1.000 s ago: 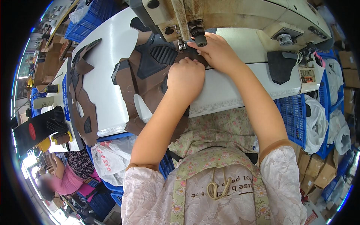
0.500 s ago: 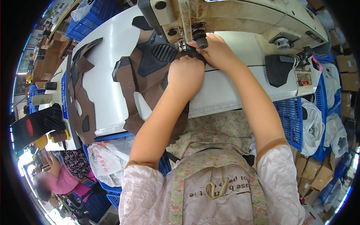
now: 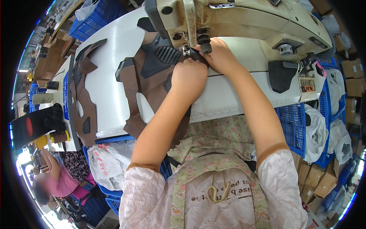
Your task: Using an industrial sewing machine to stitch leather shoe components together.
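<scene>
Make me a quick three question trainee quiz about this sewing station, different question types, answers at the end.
1. True or false: both hands press the brown and black cut material piece at the needle of the beige industrial sewing machine.
2. Multiple choice: the long brown strip of cut pieces lies on the white table toward which side of the person? A left, B right, C under the machine.
3. Fill in: the crates beside the table are coloured ____.

Key: 1 true, left hand and right hand; 2 A; 3 blue.
</scene>
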Motion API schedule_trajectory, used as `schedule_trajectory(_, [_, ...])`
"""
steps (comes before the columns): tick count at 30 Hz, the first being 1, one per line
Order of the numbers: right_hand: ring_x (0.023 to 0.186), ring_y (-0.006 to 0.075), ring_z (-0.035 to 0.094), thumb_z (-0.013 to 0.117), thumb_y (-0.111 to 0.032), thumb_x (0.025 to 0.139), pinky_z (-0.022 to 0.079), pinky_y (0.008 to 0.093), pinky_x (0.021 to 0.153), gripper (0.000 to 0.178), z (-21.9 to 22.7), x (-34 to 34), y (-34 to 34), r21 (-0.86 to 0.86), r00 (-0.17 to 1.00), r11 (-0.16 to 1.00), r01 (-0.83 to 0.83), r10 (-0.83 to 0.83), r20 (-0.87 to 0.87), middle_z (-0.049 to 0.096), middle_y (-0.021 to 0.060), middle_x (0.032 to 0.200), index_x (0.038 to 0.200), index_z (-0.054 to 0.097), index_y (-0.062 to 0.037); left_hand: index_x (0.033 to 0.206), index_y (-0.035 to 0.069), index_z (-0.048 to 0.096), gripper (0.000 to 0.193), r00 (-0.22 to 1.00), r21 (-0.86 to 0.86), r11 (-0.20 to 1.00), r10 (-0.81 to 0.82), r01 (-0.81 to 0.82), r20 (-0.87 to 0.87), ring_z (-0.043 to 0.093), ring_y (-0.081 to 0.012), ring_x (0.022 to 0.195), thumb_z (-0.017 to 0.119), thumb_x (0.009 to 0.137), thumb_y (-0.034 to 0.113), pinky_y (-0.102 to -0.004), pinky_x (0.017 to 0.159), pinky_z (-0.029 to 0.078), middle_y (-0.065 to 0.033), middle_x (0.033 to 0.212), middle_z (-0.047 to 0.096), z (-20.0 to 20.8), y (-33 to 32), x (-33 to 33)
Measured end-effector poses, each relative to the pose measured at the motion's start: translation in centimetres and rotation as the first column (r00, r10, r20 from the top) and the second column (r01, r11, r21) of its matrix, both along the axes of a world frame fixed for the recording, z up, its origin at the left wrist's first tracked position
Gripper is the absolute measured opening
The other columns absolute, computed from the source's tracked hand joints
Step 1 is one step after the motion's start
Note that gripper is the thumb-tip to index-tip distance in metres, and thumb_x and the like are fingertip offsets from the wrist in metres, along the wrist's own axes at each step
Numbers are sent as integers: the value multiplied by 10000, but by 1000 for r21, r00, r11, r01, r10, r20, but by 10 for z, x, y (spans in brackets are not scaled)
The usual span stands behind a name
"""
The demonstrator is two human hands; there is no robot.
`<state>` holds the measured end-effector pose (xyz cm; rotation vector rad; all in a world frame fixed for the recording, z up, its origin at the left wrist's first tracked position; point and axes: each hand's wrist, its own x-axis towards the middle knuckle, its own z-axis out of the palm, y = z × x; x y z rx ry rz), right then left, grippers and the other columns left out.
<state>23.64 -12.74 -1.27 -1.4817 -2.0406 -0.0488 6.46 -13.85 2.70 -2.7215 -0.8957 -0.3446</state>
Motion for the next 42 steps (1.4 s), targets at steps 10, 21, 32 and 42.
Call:
schedule_trajectory(10, [875,336,589,621,-153,873,452,437,819,203,0,1,2,-8,999,1000,-19,19,-33,674,118,922,1043,731,-135,743,58,663,154,1000,4,1000,1,-1,20,662,-209,674,569,856,102,-327,530,516,-82,715,660,-2,-2,0])
schedule_trajectory(21, [988,278,579,623,-89,810,458,412,885,360,5,0,0,-2,999,999,-43,43,-18,657,36,1000,1148,692,-194,722,62,655,146,999,80,997,-1,-2,34,654,-199,653,586,845,100,-314,507,496,-95,719,671,-7,-1,0])
schedule_trajectory(32, [954,294,588,621,-115,840,456,411,872,313,4,1,1,-29,999,999,-40,39,-25,669,57,986,1128,713,-195,977,-10,675,227,995,-71,993,96,-98,-29,666,-265,895,621,788,104,-360,705,549,-189,980,689,-8,-14,0])
schedule_trajectory(42, [1034,291,572,636,-107,808,455,421,927,207,7,-1,-3,-53,1000,999,4,-6,-30,629,60,1020,1005,699,-103,1443,53,423,829,935,-433,873,317,-223,157,275,-400,1431,772,722,267,-556,1155,201,-204,1537,326,-8,-118,-113])
